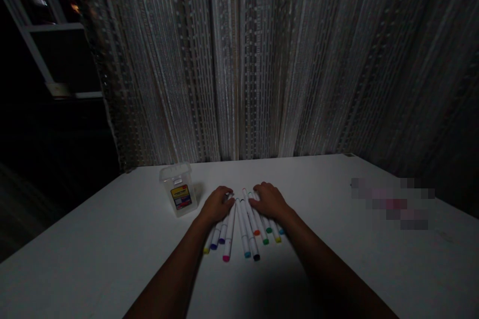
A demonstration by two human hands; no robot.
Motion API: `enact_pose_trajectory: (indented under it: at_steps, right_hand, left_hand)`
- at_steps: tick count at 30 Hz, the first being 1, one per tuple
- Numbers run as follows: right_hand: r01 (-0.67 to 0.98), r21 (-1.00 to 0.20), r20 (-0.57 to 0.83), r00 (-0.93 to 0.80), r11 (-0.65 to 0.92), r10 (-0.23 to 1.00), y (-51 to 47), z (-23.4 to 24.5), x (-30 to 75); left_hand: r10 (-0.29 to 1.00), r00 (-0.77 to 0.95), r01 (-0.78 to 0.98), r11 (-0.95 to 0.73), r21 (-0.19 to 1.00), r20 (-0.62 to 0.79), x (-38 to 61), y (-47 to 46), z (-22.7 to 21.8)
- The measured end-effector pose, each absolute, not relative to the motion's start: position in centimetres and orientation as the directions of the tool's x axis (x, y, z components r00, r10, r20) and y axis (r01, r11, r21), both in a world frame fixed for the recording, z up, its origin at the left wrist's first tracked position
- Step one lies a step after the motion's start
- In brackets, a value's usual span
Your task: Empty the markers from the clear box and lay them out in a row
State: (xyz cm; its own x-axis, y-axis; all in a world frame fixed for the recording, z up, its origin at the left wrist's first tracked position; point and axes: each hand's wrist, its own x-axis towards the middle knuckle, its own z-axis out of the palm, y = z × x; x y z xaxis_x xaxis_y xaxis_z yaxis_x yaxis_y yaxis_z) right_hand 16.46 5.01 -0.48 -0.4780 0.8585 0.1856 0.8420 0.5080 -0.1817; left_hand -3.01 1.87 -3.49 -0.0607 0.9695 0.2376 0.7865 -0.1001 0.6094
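Several white markers with coloured ends lie fanned out on the white table (123, 259), their coloured ends toward me. My left hand (217, 205) is curled over the far ends of the left group, which includes a pink-ended marker (229, 241) and purple-ended ones. On the right group, with green, orange and yellow ends, my right hand (270, 201) is closed with its thumb on the inner side. Between the hands lie a light-blue-ended marker (244, 237) and a black-ended marker (252, 237). My palms hide parts of the outer markers.
A clear plastic container (180, 192) with a lid and a yellow and blue label stands left of my left hand. A patterned curtain (247, 60) hangs behind the table. Something at the right is pixelated beyond recognition. Dark furniture stands at the far left.
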Motion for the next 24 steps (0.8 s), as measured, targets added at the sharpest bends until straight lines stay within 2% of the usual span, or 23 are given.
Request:
enact_pose_trajectory:
  at_steps: [5, 13, 19, 24]
  right_hand:
    - [0.841, -0.110, 0.135, -0.515, 0.530, 0.846, 4.6, -0.4, 15.9]
    - [0.765, -0.190, 0.181, -0.589, 0.616, 0.787, 3.5, -0.3, 15.3]
    - [0.745, -0.140, 0.127, -0.639, 0.652, 0.758, 2.9, -0.6, 14.4]
    - [0.703, -0.139, 0.198, -0.670, 0.697, 0.716, 3.0, -0.5, 14.6]
  left_hand:
    - [0.973, -0.064, 0.781, -0.090, 0.618, 0.223, -3.0, 2.0, -3.6]
    - [0.972, -0.079, 0.780, -0.077, 0.621, 0.221, -3.2, 2.0, -3.6]
    - [0.974, -0.090, 0.797, -0.055, 0.602, 0.208, -3.4, 2.1, -3.4]
    - [0.971, -0.132, 0.797, -0.016, 0.604, 0.201, -3.4, 2.2, -3.4]
